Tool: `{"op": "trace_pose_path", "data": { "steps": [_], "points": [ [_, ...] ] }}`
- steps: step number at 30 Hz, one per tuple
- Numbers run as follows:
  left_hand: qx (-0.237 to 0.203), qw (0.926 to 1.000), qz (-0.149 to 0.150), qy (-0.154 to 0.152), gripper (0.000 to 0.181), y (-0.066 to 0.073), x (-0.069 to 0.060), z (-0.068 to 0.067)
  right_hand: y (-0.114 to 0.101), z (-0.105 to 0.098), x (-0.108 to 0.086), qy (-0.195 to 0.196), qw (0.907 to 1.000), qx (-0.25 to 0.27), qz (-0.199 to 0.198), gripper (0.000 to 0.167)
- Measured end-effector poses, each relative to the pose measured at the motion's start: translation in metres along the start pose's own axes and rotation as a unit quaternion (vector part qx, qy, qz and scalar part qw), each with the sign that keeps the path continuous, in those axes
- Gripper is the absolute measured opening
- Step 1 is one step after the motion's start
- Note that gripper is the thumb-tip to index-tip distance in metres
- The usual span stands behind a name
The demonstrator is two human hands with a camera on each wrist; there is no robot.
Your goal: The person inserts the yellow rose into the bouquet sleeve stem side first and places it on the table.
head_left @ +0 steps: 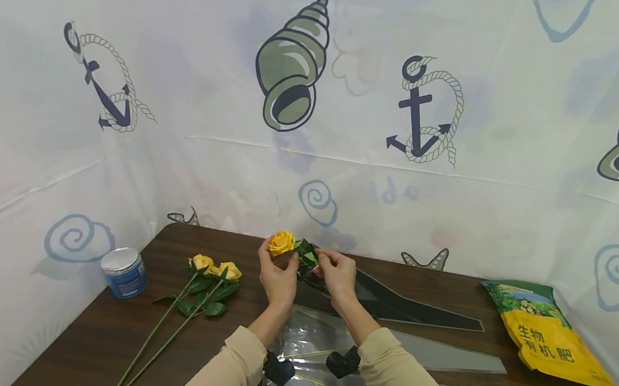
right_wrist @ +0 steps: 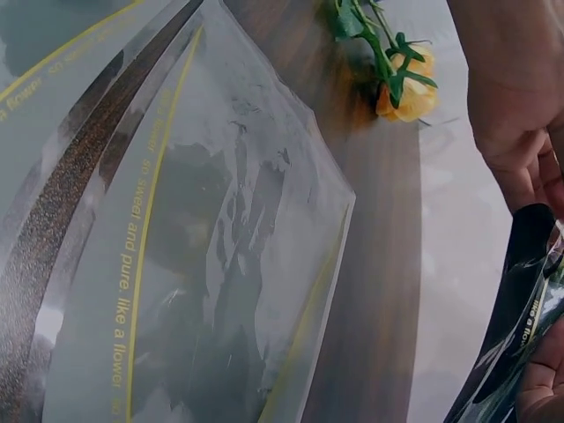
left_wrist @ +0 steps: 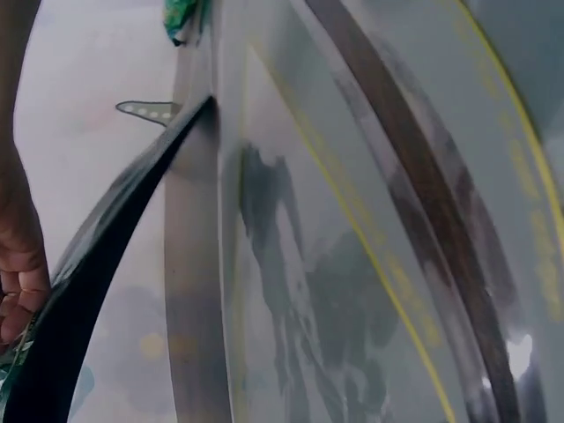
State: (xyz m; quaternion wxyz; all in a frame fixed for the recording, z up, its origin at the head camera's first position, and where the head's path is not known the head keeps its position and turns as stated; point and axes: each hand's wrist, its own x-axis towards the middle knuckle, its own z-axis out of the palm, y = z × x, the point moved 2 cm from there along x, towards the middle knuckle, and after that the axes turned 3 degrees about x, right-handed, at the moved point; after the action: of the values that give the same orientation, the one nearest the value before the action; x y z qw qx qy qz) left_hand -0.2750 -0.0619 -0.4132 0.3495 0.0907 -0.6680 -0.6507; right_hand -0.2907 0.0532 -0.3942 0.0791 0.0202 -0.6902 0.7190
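Note:
A yellow rose [head_left: 282, 243] with green leaves [head_left: 306, 253] sticks out of the wide end of a black flower sleeve [head_left: 405, 300]. My left hand [head_left: 278, 280] holds the sleeve's mouth just beside the bloom, thumb near the leaves. With bent fingers, my right hand [head_left: 338, 277] pinches the sleeve close to the leaves. In the right wrist view, the left hand [right_wrist: 515, 115] is above the sleeve's dark edge [right_wrist: 520, 256] and part of the right hand [right_wrist: 542, 379] is below it. The rose's stem is hidden.
Two clear-fronted grey sleeves [head_left: 455, 353] with yellow lines lie flat beneath my forearms. Two yellow roses [head_left: 215, 267] with long stems lie at left, near a blue jar with a silver lid [head_left: 125, 275]. A yellow-green fertilizer bag [head_left: 549, 339] lies at right. Patterned cloth [head_left: 353, 190] hangs behind the table.

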Motion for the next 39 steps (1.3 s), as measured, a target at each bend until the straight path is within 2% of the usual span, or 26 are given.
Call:
{"op": "trace_pose_path", "data": {
  "steps": [10, 15, 20, 25, 30, 34, 39],
  "points": [
    [0.023, 0.9967, 0.049, -0.061, 0.048, 0.000, -0.004, 0.002, -0.001, -0.003, 0.001, 0.008, 0.9999, -0.008, -0.008, 0.023],
    [0.039, 0.9927, 0.071, -0.089, 0.064, -0.001, -0.003, -0.002, -0.003, -0.005, 0.002, 0.018, 0.9997, -0.014, -0.010, 0.022],
    [0.055, 0.9852, 0.097, -0.130, 0.078, -0.001, -0.003, -0.005, -0.003, -0.007, 0.005, 0.021, 0.9997, -0.011, -0.004, 0.023],
    [0.089, 0.9767, 0.102, -0.167, 0.081, -0.003, -0.002, -0.007, -0.002, -0.010, 0.005, 0.017, 0.9997, -0.017, -0.002, 0.023],
    [0.105, 0.9693, 0.103, -0.197, 0.077, -0.004, 0.000, -0.008, -0.004, -0.011, 0.004, 0.011, 0.9996, -0.025, 0.000, 0.023],
    [0.100, 0.9640, 0.116, -0.218, 0.071, -0.002, 0.000, -0.008, -0.022, -0.010, -0.007, 0.014, 0.9993, -0.035, -0.005, 0.023],
    [0.112, 0.9541, 0.122, -0.250, 0.071, -0.002, 0.000, -0.008, -0.011, -0.011, 0.001, 0.018, 0.9993, -0.030, -0.006, 0.023]
  ]
}}
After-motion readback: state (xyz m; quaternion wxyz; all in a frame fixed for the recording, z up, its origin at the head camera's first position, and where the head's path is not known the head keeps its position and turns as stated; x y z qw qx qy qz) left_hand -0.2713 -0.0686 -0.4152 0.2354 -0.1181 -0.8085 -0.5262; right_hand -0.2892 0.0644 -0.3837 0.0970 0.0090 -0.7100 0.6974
